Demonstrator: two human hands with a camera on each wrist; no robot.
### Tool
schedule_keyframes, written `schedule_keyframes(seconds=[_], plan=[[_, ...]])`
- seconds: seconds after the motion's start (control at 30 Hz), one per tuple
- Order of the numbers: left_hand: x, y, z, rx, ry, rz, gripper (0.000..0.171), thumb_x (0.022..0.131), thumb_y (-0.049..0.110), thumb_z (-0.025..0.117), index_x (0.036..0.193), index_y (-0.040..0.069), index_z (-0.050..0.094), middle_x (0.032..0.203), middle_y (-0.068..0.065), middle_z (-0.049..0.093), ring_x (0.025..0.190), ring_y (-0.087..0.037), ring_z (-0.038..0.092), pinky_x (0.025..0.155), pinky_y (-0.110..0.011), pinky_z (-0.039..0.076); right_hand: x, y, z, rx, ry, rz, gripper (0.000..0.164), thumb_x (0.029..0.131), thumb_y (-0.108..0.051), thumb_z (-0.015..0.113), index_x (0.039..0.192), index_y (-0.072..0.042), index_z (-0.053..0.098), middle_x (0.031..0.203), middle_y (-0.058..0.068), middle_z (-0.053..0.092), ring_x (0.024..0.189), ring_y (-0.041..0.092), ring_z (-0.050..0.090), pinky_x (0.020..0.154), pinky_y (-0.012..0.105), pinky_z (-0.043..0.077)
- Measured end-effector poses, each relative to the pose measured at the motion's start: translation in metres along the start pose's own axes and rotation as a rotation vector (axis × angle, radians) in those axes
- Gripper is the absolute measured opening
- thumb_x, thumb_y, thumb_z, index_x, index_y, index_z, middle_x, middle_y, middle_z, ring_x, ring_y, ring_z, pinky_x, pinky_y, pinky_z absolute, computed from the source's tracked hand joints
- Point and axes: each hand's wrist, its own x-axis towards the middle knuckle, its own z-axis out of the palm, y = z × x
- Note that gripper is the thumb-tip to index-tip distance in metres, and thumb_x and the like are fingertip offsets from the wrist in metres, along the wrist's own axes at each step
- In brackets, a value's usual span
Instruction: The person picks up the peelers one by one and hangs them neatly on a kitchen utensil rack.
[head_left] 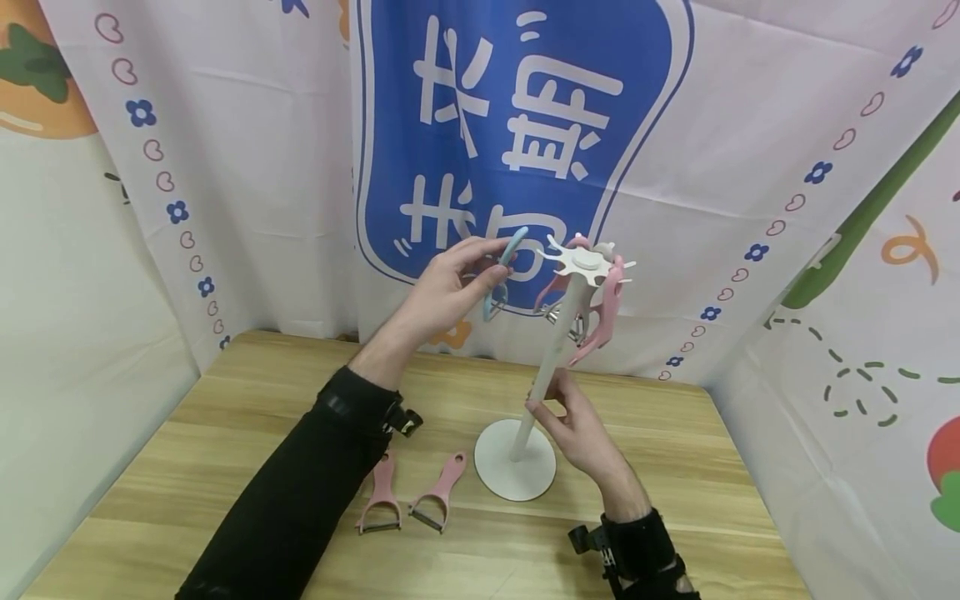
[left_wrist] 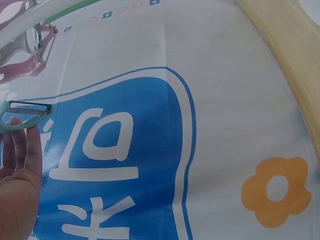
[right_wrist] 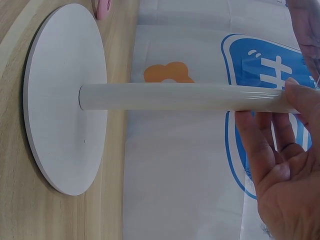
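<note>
My left hand pinches a light blue peeler in the air, just left of the top of a white stand. In the left wrist view the blade of that blue peeler shows above the fingers. My right hand grips the stand's pole; in the right wrist view its thumb and fingers lie on either side of the pole. A hooked white ring tops the stand. Pink peelers hang from its right and far sides, partly overlapping.
Two pink peelers lie on the wooden table, left of the stand's round base. A printed cloth hangs right behind the table. Further cloth walls close in both sides.
</note>
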Motion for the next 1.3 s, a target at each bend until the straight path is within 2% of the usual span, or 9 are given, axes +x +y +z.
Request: schedule_keyframes(seconds=[0.13,0.33,0.6,0.77,0.9,1.0,1.3], plan=[[0.003,0.005,0.004,-0.011,0.0,-0.002,0.05,0.103,0.047,0.058,0.149,0.028,0.057,0.128,0.011,0.06,0.116,-0.01,0.063,0.099,-0.031,0.054,0.0,0.0,0.0,-0.001,0.002,-0.002,0.034,0.105,-0.023,0.062,0.134,-0.017,0.047,0.119,0.008,0.057,0.112,0.027,0.061,0.083,0.036,0.062],[0.008,0.011,0.009,-0.043,-0.008,0.004,0.049,0.102,0.047,0.058,0.148,0.029,0.058,0.13,0.01,0.059,0.114,-0.008,0.063,0.098,-0.031,0.055,0.0,0.001,0.0,0.013,0.001,-0.011,0.033,0.105,-0.022,0.062,0.134,-0.013,0.047,0.119,0.009,0.057,0.111,0.028,0.061,0.084,0.042,0.063],[0.014,0.015,0.015,-0.038,-0.013,0.013,0.048,0.103,0.044,0.059,0.148,0.028,0.058,0.133,0.01,0.059,0.116,-0.007,0.063,0.099,-0.029,0.055,-0.001,0.002,0.0,0.016,0.004,-0.015,0.034,0.104,-0.023,0.063,0.134,-0.018,0.047,0.119,0.008,0.057,0.111,0.028,0.061,0.084,0.036,0.062],[0.016,0.017,0.018,-0.043,-0.021,0.011,0.046,0.103,0.042,0.059,0.147,0.029,0.059,0.13,0.01,0.06,0.112,-0.008,0.065,0.096,-0.03,0.056,-0.001,0.002,0.0,0.016,0.005,-0.018,0.035,0.105,-0.023,0.062,0.134,-0.013,0.048,0.119,0.009,0.057,0.111,0.028,0.061,0.084,0.036,0.062],[0.016,0.018,0.021,-0.044,-0.028,0.008,0.043,0.103,0.04,0.059,0.146,0.032,0.059,0.128,0.012,0.061,0.109,-0.007,0.065,0.093,-0.031,0.057,-0.001,0.003,0.001,0.017,0.006,-0.015,0.034,0.105,-0.022,0.062,0.134,-0.014,0.048,0.119,0.009,0.057,0.111,0.028,0.061,0.084,0.036,0.062],[0.017,0.017,0.024,-0.039,-0.031,0.018,0.042,0.103,0.038,0.059,0.145,0.031,0.06,0.128,0.009,0.062,0.108,-0.008,0.065,0.093,-0.03,0.057,-0.001,0.003,0.001,0.015,0.005,-0.009,0.033,0.105,-0.023,0.062,0.134,-0.018,0.048,0.118,0.008,0.058,0.111,0.028,0.062,0.084,0.036,0.062],[0.017,0.016,0.029,-0.043,-0.049,0.024,0.041,0.104,0.028,0.06,0.145,0.025,0.06,0.131,0.005,0.061,0.114,-0.011,0.064,0.094,-0.028,0.057,-0.001,0.003,0.0,0.022,0.001,-0.006,0.032,0.105,-0.024,0.062,0.132,-0.018,0.048,0.119,0.008,0.057,0.112,0.027,0.062,0.085,0.037,0.062]])
